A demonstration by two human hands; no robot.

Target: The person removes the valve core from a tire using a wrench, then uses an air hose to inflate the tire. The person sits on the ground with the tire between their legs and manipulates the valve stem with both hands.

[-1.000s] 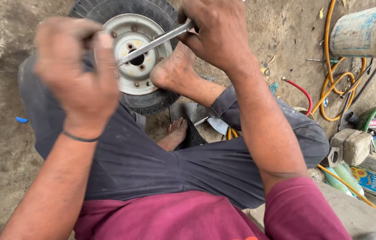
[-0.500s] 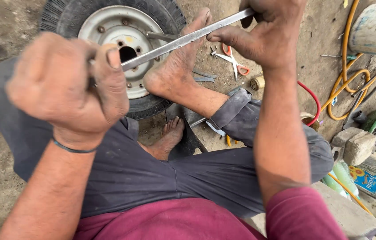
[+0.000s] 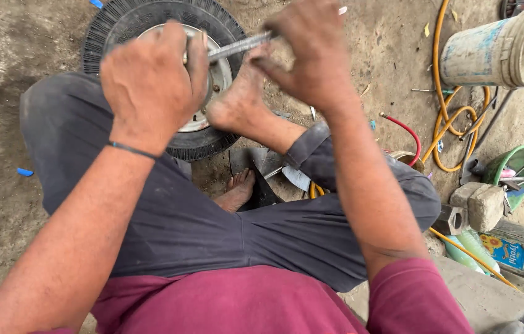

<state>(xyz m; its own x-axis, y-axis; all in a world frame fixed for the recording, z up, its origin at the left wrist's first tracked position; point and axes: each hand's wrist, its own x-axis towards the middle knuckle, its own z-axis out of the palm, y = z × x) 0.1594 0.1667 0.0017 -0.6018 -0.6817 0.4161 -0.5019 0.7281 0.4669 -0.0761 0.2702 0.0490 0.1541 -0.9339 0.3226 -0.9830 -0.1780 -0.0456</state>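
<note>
**Both hands closed on a flat metal strip above the wheel**

You are sitting on the dirt ground (image 3: 2, 210) with both arms raised in front of you. Your left hand (image 3: 150, 86) is curling into a tight fist around one end of a flat metal strip (image 3: 237, 46), and your right hand (image 3: 308, 52) is pinching the other end between thumb and bent fingers. The strip is running between the two hands, tilting slightly upward toward the right one, and it is hanging over a small wheel (image 3: 212, 139) with a black tyre and a pale metal rim. The wheel is lying flat on the ground, and your bare foot (image 3: 240, 99) is pressing against its rim. Off to your right, a dirty bucket (image 3: 497, 49) is lying on its side near coils of orange hose (image 3: 444, 124), a red hose (image 3: 407, 133) and a green bowl (image 3: 512, 164) holding tools.
</note>
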